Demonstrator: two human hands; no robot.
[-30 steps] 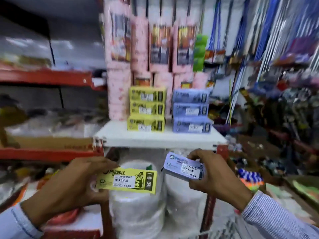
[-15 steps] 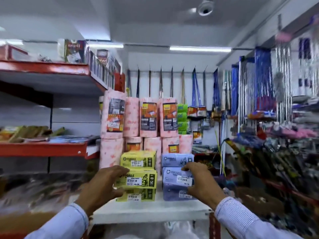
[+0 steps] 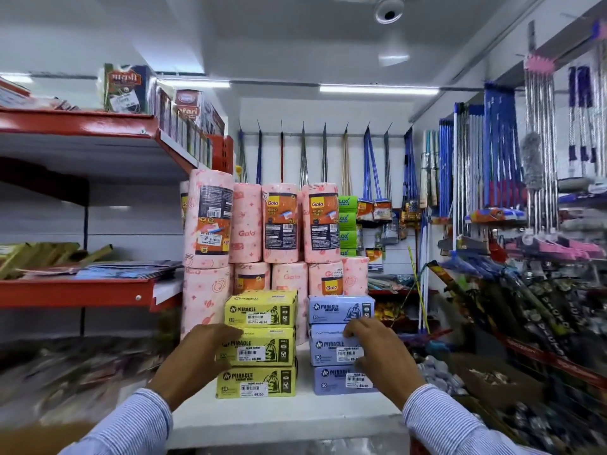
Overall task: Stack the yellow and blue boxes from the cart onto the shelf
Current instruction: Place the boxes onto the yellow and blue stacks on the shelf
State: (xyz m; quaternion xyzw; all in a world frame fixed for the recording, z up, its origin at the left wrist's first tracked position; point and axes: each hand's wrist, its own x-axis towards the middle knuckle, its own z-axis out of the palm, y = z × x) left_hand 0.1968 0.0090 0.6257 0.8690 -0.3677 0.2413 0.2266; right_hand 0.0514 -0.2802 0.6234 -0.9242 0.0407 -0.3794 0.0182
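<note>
The left hand (image 3: 197, 359) lay against the left end of the middle yellow box (image 3: 259, 348), fingers curled around its edge and gripping it. The right hand (image 3: 381, 356) pressed on the middle blue box (image 3: 331, 348), fingertips bent over its top front edge, thumb low on its face; whether it truly clamped the box I could not tell. Both boxes sat in three-high stacks, the yellow stack (image 3: 258, 344) just beside the blue stack (image 3: 340, 344), a narrow gap between them, on the white shelf (image 3: 279, 418). Behind the stacks stood pink kitchen towel rolls (image 3: 285, 224), two tiers high. Red shelving (image 3: 78, 126) ran along the left; mop and broom handles (image 3: 492, 152) hung on the right.
</note>
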